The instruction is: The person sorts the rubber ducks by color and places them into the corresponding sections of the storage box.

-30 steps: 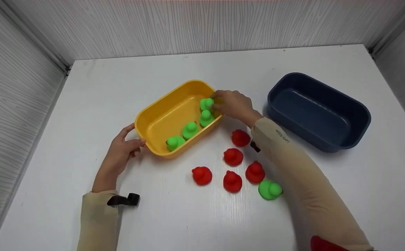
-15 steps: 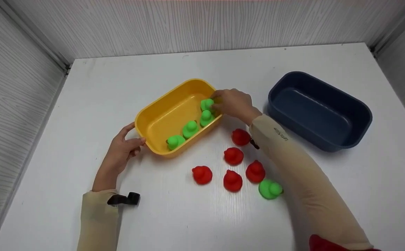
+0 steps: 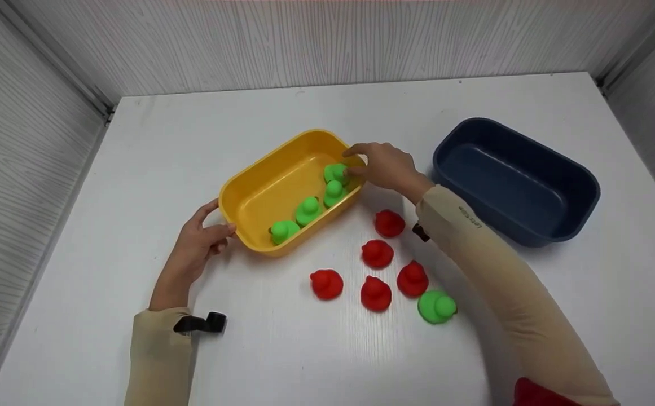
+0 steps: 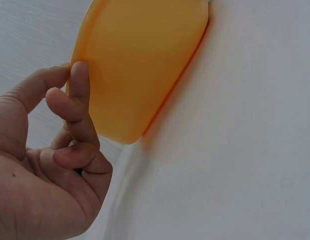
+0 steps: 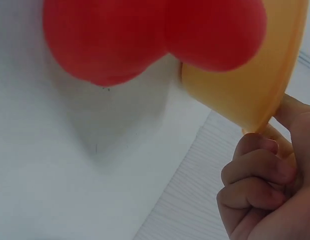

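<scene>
My left hand (image 3: 194, 245) pinches the left end of a yellow plastic bin (image 3: 259, 169) between thumb and fingers, also plain in the left wrist view. Several green toy ducks (image 3: 308, 210) sit inside along its near side. Over the bin's right end is my right hand (image 3: 386, 166), index finger and thumb spread apart, the thumb tip by the rearmost green duck (image 3: 334, 173). In the right wrist view its other fingers (image 5: 257, 170) are curled outside the bin wall, and the thumb and index tips are hidden behind the rim.
Several red toy ducks (image 3: 377, 254) lie on the white table (image 3: 282, 349) in front of the bin. Another green duck (image 3: 436, 307) is beside them. A dark blue bin (image 3: 516, 180) stands at the right, close to my right forearm. Panelled walls (image 3: 327, 45) border the table.
My right thumb and index finger have parted from the rearmost green duck, and that hand has shifted slightly right. The left hand stays on the yellow bin's rim.
</scene>
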{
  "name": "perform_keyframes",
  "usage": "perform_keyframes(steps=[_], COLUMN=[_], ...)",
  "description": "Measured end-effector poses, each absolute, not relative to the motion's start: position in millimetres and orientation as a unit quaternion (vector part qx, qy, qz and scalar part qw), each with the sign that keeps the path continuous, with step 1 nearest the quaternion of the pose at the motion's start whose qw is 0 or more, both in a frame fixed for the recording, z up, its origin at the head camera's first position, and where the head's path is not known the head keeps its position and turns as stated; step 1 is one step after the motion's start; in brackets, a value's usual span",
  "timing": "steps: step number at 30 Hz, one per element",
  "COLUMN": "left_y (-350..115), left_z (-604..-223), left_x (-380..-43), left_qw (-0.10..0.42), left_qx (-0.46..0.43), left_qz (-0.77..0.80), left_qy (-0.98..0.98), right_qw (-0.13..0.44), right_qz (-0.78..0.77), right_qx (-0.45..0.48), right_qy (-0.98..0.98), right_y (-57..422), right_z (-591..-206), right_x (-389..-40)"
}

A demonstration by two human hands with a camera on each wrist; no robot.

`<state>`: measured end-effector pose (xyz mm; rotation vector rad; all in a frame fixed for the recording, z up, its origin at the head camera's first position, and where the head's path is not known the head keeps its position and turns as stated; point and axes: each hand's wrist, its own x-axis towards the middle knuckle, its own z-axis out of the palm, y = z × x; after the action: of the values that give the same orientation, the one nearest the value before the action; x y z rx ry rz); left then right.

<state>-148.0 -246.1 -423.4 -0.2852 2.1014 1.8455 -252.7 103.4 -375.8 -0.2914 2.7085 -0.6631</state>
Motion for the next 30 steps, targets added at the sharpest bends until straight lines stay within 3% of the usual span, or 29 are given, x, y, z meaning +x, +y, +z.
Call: perform_keyframes(steps=[14, 22, 30], left_y=[-247, -248, -247], left_z=[-424, -424, -424], left_x=[-148, -148, -148], left_qw=[0.166, 0.16, 0.162], left_qx=[-0.1, -0.092, -0.092], left_qz=[0.651, 0.659, 0.66], left_qy=[0.734, 0.73, 0.728], right_qw=[0.13, 0.157, 0.161], right_qz=[-0.4, -0.46, -0.456], right_qx=[-0.091, -0.084, -0.138], right_qy=[0.903, 0.87, 0.865], right_y=[124, 141, 169], right_z=[-364, -363, -371], right_x=[-216, -177, -133])
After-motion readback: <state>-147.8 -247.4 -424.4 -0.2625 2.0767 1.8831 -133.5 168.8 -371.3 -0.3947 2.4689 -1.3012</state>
